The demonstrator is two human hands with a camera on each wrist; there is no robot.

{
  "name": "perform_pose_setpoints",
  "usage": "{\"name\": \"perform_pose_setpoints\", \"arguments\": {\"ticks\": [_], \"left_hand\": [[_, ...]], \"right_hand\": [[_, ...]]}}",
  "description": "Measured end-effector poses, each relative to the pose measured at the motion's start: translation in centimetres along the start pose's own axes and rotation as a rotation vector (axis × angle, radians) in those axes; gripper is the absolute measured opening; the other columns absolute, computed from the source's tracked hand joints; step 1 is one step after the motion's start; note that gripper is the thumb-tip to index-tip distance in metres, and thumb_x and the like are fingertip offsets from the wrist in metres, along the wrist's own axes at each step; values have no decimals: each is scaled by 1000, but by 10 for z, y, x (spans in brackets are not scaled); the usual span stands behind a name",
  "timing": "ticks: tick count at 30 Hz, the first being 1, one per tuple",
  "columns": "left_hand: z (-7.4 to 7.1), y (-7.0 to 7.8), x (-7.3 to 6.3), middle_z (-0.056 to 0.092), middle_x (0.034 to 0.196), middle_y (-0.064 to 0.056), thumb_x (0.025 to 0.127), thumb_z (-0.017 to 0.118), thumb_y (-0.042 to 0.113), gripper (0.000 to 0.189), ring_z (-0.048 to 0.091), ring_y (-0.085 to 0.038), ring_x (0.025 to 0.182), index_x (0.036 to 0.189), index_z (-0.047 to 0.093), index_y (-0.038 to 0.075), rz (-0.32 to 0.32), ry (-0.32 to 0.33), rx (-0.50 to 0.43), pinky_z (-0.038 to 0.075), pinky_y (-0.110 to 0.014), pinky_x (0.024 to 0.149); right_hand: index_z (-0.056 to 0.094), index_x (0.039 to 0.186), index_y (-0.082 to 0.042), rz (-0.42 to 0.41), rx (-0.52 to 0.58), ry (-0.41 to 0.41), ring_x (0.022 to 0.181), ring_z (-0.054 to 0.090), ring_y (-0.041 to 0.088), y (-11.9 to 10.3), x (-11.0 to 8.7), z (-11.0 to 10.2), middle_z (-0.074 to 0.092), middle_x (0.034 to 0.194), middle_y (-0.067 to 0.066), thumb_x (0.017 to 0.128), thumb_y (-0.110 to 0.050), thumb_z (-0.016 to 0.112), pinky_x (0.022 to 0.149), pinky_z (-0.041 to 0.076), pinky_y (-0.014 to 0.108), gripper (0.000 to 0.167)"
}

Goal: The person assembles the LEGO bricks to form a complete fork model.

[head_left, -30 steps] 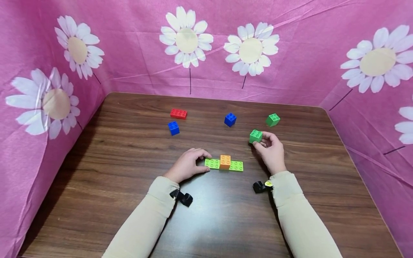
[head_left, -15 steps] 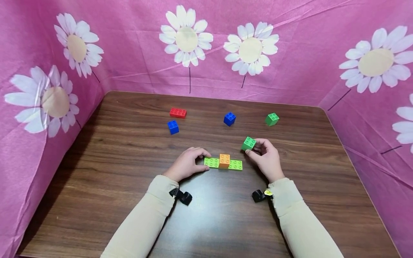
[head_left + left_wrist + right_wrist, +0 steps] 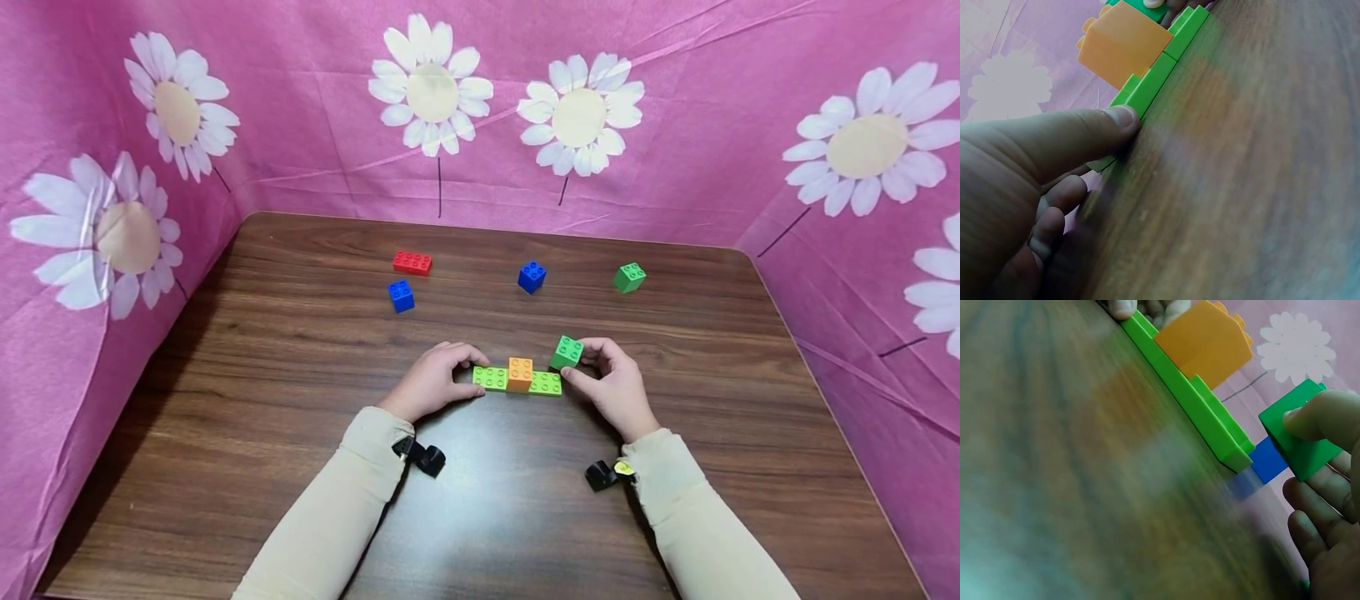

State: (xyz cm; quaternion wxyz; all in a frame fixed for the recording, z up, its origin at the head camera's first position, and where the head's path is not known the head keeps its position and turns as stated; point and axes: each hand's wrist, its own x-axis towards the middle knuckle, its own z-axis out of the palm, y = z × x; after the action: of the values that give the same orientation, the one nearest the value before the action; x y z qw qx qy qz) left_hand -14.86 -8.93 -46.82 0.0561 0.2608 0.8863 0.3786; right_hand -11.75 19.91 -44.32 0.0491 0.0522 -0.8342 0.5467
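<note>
My left hand (image 3: 435,382) pinches the left end of a low lime-green strip of toy bricks (image 3: 491,378), its thumb (image 3: 1100,128) on the near side. A seam crosses the strip's side in the left wrist view. On the strip's middle sits an orange toy brick (image 3: 520,375), studs up. Between thumb and fingers, my right hand (image 3: 617,387) holds a green toy brick (image 3: 567,352), tilted, studs up. It is raised off the table near the strip's right end, and in the right wrist view a gap shows between the green brick (image 3: 1300,428) and the strip (image 3: 1194,403).
Farther back on the wooden table (image 3: 300,500) lie a red brick (image 3: 412,263), a blue brick (image 3: 401,296), a second blue brick (image 3: 532,277) and another green brick (image 3: 629,277). Pink flowered cloth (image 3: 315,100) hangs behind the table and along its sides.
My right hand has carried the green brick toward me and to the left, close to the strip's right end. My left hand has stayed at the strip's left end.
</note>
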Motion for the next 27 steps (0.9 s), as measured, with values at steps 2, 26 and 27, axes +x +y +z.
{"name": "perform_pose_setpoints", "arguments": {"ticks": [2,26,27], "left_hand": [[0,0,0,69,109,8,82,85,23,34,55,-13,98,113,71,18,0,0,0,47,-33,90],[0,-1,1,69,111,7,82,85,24,35,55,-13,99,114,70,18,4,0,4,46,-33,91],[0,-1,1,69,111,7,82,85,24,35,55,-13,99,114,70,18,5,0,5,46,-33,91]], "right_hand": [[61,115,6,0,-4,-13,97,62,13,6,-1,0,66,110,20,82,6,77,89,50,28,36],[66,113,-8,-37,-112,-141,101,62,22,27,-4,1,70,106,7,80,-9,85,88,47,30,39],[66,114,-9,-35,-117,-147,102,62,23,27,-4,1,70,106,6,80,-10,85,89,47,31,39]]}}
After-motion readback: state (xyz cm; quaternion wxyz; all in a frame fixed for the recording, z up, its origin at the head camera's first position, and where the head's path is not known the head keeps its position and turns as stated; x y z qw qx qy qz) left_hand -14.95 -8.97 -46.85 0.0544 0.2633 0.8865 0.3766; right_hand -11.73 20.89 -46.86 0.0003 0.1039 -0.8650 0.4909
